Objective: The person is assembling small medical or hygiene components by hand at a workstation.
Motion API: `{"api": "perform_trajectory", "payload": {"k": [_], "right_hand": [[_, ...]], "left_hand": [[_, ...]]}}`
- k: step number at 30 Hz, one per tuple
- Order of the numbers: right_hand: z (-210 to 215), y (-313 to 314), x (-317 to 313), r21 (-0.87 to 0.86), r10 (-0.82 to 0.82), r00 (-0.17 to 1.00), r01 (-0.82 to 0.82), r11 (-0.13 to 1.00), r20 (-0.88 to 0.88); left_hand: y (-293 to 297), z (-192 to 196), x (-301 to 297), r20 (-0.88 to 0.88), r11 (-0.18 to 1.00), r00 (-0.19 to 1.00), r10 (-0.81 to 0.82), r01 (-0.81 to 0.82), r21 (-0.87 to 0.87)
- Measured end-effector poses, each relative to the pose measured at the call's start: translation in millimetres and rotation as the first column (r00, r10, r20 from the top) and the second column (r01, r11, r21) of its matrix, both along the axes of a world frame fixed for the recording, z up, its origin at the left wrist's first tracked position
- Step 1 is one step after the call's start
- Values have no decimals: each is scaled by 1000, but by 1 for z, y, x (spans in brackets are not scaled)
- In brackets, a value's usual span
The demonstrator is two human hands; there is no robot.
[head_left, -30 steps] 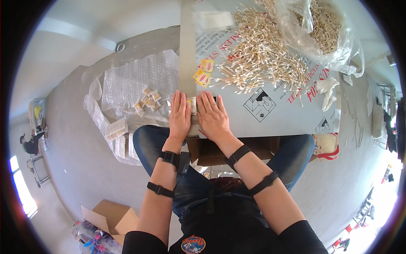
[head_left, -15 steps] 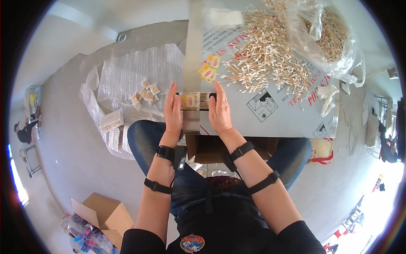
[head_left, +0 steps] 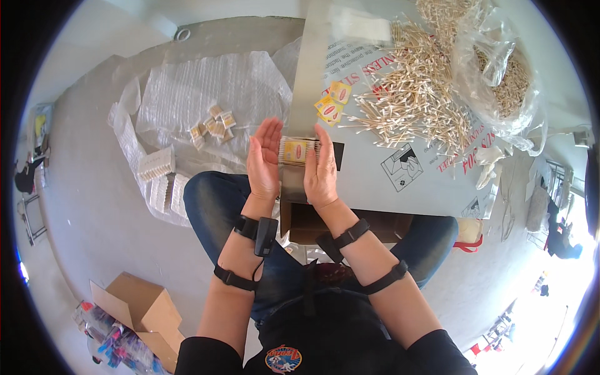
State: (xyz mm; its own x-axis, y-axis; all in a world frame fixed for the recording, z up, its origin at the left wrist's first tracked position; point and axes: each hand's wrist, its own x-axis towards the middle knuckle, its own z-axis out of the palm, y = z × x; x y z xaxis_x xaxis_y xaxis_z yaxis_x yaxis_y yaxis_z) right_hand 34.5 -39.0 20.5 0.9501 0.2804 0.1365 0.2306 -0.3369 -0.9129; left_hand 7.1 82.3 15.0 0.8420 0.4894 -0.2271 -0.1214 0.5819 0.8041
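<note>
A row of cotton swabs (head_left: 287,159) with a yellow paper card (head_left: 295,150) lies at the table's left edge, between my two hands. My left hand (head_left: 265,162) stands flat, fingers stretched out, its palm facing the row's left end. My right hand (head_left: 322,170) has its fingers extended and lies over the row's right end; whether it grips any swabs is hidden. A black piece (head_left: 339,156) shows just right of my right hand, partly covered by it. Several yellow cards (head_left: 331,111) lie beyond my right hand on the table.
A large heap of loose swabs (head_left: 419,94) spreads over the metal-sheet table (head_left: 369,178), beside a clear bag (head_left: 509,87) of more swabs. Left on the floor, bubble wrap (head_left: 206,81) bears small swab packs (head_left: 215,125) and white stacks (head_left: 156,165). A cardboard box (head_left: 147,306) stands lower left.
My right hand has moved over the swab row's right end, and more of the black piece now shows beyond it. My left hand's fingers have turned more palm-up. The whole view has shifted slightly.
</note>
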Motion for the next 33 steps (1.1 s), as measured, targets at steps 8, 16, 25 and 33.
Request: {"api": "perform_trajectory", "payload": {"k": [8,16,25,33], "right_hand": [[-7,11,-1,67,25,999,-23,997,-32],[-6,20,0,45,36,989,-43,998,142],[8,-52,10,-43,-40,997,44,998,73],[11,-148,23,-307,-118,981,161,938,155]], "left_hand": [[1,1,0,5,994,999,-42,41,97],[0,-10,5,59,975,993,-106,92,201],[-34,0,-7,-143,868,984,-104,160,470],[-112,-12,11,-213,-57,955,-206,206,977]]}}
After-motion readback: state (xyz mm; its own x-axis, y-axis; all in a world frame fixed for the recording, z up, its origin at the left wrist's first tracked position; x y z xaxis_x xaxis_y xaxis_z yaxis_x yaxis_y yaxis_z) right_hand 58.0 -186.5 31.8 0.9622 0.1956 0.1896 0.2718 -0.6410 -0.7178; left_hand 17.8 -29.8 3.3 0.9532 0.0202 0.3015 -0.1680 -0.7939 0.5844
